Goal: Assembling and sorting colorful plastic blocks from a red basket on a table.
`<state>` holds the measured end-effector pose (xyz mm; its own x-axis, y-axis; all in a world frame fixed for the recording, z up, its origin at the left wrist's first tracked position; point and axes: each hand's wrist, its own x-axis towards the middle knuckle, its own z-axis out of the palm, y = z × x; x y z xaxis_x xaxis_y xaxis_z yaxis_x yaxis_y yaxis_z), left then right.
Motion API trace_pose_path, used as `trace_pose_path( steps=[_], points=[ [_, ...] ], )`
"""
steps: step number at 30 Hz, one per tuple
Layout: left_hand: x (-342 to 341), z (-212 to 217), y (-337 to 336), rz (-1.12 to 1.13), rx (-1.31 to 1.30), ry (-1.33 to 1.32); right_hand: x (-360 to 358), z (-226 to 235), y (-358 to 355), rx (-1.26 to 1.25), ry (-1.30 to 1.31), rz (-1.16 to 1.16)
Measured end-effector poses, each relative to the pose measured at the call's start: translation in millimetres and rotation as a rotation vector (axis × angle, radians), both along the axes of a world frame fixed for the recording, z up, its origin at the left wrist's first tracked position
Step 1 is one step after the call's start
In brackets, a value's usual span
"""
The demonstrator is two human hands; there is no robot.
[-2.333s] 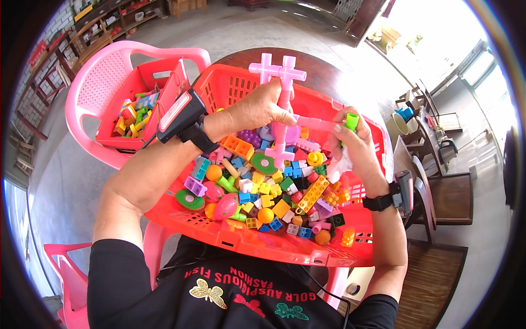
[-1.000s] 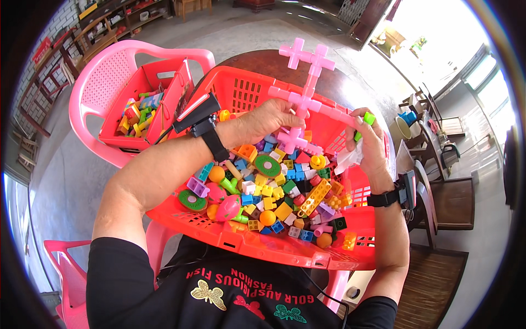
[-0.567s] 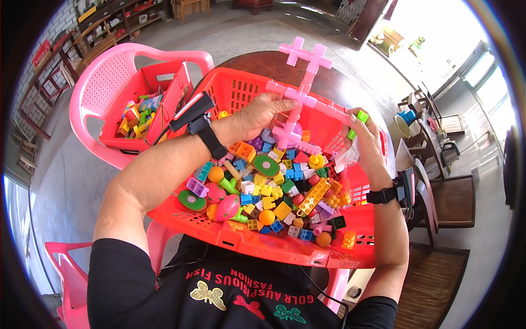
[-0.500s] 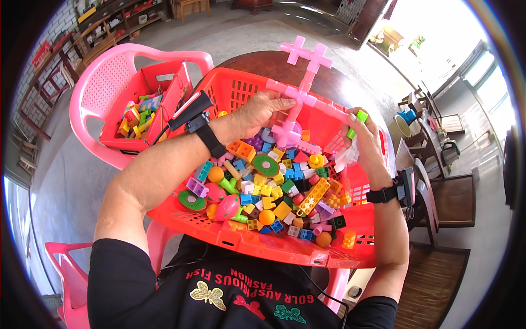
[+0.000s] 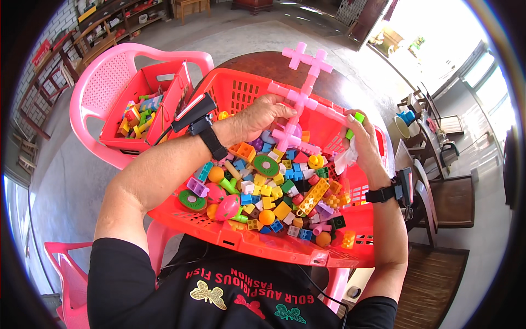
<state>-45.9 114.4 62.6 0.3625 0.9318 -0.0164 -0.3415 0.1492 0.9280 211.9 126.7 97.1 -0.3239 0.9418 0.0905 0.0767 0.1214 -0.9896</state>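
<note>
A branching assembly of pink pipe connector toys (image 5: 307,82) is held up over the far part of a red plastic basket (image 5: 263,252). My left hand (image 5: 266,116) is closed round its central stem. At the end of its right-hand arm, my right hand (image 5: 361,140) grips a short green connector (image 5: 355,125) between thumb and fingers. A crumpled whitish scrap (image 5: 346,158) hangs under that hand. Below lie many toys: colourful building blocks, a toy kiwi slice (image 5: 266,164), orange balls (image 5: 267,217) and a long orange-yellow block (image 5: 314,196).
The basket stands by a round dark table (image 5: 257,59). At the left, a pink plastic chair (image 5: 93,93) holds a red box (image 5: 170,98) with more toys. Another pink chair (image 5: 68,274) stands at lower left. Wooden furniture (image 5: 452,200) lines the right side.
The pink assembly has tilted slightly, its lower end turning a little and its top shifting slightly down. My left hand has slid slightly lower on the stem; the right hand stays nearly still.
</note>
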Motion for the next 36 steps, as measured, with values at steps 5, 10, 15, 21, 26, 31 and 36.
trace_pose_path(
  steps=[5, 10, 15, 21, 26, 31, 36],
  points=[
    [0, -5, 0, 0.007, 0.053, 0.021, 0, -2, -1, 0.003, -0.05, 0.0],
    [4, -2, -7, 0.009, -0.015, 0.069, -3, -1, -4, 0.017, -0.09, 0.061],
    [6, -2, -10, -0.006, 0.055, 0.102, -3, 1, -4, 0.01, -0.105, 0.033],
    [6, -10, -7, -0.04, 0.088, 0.097, -4, 0, -5, 0.041, -0.122, -0.027],
    [6, -6, -5, -0.05, 0.121, 0.097, -5, 0, -6, 0.061, -0.106, -0.04],
    [5, 1, -6, -0.051, 0.077, 0.062, -4, 2, -6, 0.028, -0.095, -0.019],
    [4, 1, -7, -0.07, 0.088, 0.065, -2, -2, -2, 0.037, -0.1, -0.024]
  ],
)
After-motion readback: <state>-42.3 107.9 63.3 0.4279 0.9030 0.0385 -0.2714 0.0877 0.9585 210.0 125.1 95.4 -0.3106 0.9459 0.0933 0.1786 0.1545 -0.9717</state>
